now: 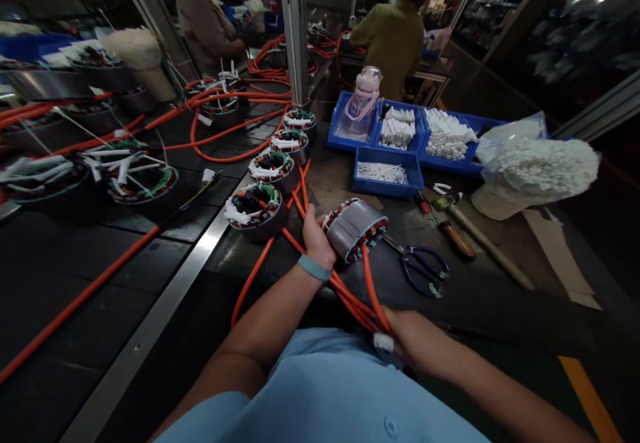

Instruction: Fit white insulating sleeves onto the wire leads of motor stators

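Observation:
A grey motor stator (356, 228) lies tipped on its side on the dark bench, its winding end turned partly towards me. My left hand (319, 240) grips its left end, thumb up; the other fingers are mostly hidden behind it. From the stator's lower end an orange cable (369, 283) runs down to my right hand (417, 342), whose fingers are closed around it near my waist. A white connector (383, 342) hangs beside that hand. Scissors (423, 266) with dark blue handles lie just right of the stator, blades pointing to it.
Several stators (255, 210) stand in a row on the left, along a metal rail (200, 256). Blue bins (387, 173) with white sleeves and a bottle (363, 100) are behind. A hammer (493, 246), a screwdriver (456, 238) and a bag (543, 166) lie right. Two people work beyond.

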`<state>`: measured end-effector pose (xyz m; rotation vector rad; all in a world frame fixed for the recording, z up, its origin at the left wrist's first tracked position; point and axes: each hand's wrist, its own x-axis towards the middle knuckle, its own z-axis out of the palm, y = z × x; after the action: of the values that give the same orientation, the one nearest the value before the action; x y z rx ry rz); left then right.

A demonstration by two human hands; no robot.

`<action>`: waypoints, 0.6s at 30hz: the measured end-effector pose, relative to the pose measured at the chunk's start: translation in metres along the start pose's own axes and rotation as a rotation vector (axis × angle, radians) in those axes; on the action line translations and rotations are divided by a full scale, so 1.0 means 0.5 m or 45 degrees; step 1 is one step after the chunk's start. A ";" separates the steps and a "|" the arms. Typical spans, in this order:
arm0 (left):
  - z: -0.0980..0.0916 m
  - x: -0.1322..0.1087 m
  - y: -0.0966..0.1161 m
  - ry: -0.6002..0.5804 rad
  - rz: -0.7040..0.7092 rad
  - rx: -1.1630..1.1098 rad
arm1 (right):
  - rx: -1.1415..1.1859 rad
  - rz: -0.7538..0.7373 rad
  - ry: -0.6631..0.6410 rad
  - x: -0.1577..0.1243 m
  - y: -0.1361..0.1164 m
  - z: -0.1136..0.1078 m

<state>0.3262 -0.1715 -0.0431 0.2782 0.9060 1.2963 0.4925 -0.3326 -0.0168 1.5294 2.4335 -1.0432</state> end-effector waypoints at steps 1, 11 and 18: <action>0.001 0.003 0.002 0.003 0.223 0.177 | -0.042 0.054 0.058 -0.009 0.021 -0.018; -0.007 -0.065 -0.008 -0.769 1.663 2.154 | -0.493 0.881 0.717 0.154 0.264 -0.235; -0.007 -0.067 -0.024 -0.693 1.680 2.119 | -0.462 1.047 0.761 0.238 0.270 -0.257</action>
<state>0.3326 -0.2067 -0.0389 2.7169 1.1149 1.0465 0.5799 -0.1301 -0.0348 2.5595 1.7183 0.0110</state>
